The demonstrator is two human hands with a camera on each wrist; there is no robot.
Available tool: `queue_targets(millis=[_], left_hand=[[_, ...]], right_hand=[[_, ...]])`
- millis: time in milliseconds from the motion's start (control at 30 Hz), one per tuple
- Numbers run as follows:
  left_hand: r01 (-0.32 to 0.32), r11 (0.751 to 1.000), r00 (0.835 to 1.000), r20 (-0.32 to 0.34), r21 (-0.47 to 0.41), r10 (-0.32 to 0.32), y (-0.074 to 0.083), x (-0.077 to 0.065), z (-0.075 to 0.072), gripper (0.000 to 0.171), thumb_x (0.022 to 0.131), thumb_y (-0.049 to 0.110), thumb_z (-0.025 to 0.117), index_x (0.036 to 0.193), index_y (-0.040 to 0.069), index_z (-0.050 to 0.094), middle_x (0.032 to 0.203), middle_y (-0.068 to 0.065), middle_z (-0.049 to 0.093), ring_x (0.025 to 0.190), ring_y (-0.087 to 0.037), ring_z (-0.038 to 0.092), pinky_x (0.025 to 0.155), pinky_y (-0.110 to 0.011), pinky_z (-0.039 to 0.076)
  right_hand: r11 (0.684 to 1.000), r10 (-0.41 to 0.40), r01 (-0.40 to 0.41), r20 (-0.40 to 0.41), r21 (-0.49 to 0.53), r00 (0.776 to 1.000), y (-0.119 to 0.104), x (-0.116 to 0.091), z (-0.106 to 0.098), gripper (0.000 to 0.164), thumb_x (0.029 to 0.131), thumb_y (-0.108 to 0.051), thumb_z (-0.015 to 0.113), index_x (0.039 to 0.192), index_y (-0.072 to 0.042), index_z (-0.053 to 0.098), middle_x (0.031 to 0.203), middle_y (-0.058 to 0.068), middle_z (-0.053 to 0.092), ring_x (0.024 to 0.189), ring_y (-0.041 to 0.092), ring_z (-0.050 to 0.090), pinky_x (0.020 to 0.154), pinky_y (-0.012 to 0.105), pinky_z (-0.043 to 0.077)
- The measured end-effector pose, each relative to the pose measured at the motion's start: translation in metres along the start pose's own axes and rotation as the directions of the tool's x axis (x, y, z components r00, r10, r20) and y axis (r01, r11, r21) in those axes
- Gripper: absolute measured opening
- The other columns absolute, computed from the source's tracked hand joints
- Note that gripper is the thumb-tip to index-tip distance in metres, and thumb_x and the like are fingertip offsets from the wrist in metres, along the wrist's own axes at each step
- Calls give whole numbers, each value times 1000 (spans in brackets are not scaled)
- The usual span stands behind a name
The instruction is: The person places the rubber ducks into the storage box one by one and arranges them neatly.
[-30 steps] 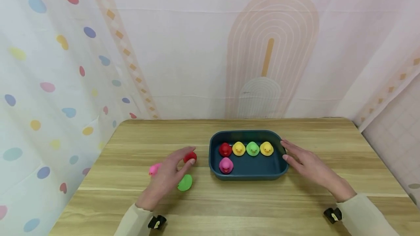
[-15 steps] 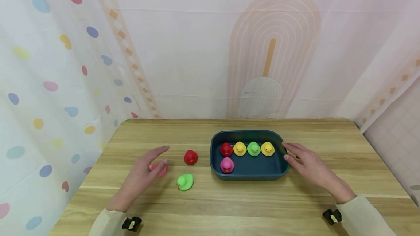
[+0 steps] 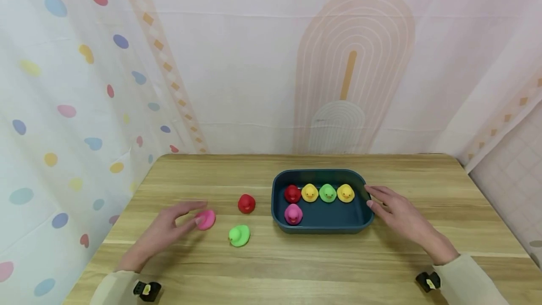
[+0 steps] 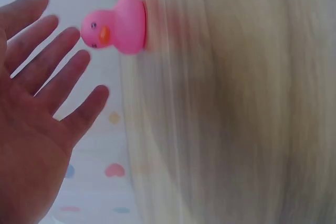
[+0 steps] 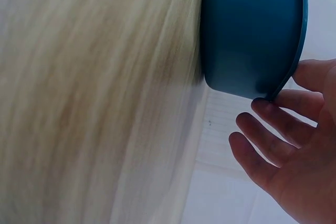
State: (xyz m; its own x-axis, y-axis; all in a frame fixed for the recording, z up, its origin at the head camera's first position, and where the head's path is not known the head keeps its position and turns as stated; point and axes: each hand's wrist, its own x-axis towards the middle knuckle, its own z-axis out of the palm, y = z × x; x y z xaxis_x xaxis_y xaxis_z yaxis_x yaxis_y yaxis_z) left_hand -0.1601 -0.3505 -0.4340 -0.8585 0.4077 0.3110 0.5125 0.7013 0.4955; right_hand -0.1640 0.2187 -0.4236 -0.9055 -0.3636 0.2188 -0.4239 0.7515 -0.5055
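Note:
My left hand (image 3: 167, 225) reaches in at the left of the table, fingers spread and holding nothing. By its thumb sits a pink rubber duck (image 3: 206, 219); in the left wrist view this duck (image 4: 123, 24) stands just beyond the fingertips. A red rubber duck (image 3: 246, 204) and a green rubber duck (image 3: 239, 236) rest to its right. My right hand (image 3: 395, 211) touches the right end of a dark teal bin (image 3: 326, 230) with extended fingers, its fingertips (image 5: 262, 106) right at the rim. Inside the bin, red, yellow and green ducks form a back row, with a magenta duck (image 3: 293, 214) in front.
The wooden table (image 3: 271, 272) runs back to a patterned curtain (image 3: 237, 60) along its far edge. Another curtain with coloured dots (image 3: 59, 220) hangs on the left side. A black wrist device (image 3: 147, 291) sits at the left sleeve.
My left hand has moved left, away from the red and green ducks, and lowered beside the pink duck. The right hand stays at the bin's end.

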Motion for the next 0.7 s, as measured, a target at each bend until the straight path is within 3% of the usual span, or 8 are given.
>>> queue_targets(millis=[267, 700], left_hand=[[-38, 992, 993, 107, -120, 51, -12, -2, -2, 32, 97, 5, 70, 129, 8, 72, 130, -9, 71, 120, -20, 65, 94, -48, 58], [4, 998, 998, 64, -70, 0, -16, -2, 1, 33, 90, -6, 73, 119, 9, 76, 120, -9, 75, 112, -16, 68, 89, -41, 61]], right_hand=[[1000, 1, -1, -6, 4, 1000, 1, -1, 0, 46, 109, -22, 56, 146, 6, 53, 145, 29, 54, 132, 49, 53, 104, 65, 45], [999, 11, -11, -13, 33, 1000, 2, -2, 2, 47, 110, -22, 54, 148, 5, 52, 146, 28, 54, 132, 49, 52, 104, 65, 45]])
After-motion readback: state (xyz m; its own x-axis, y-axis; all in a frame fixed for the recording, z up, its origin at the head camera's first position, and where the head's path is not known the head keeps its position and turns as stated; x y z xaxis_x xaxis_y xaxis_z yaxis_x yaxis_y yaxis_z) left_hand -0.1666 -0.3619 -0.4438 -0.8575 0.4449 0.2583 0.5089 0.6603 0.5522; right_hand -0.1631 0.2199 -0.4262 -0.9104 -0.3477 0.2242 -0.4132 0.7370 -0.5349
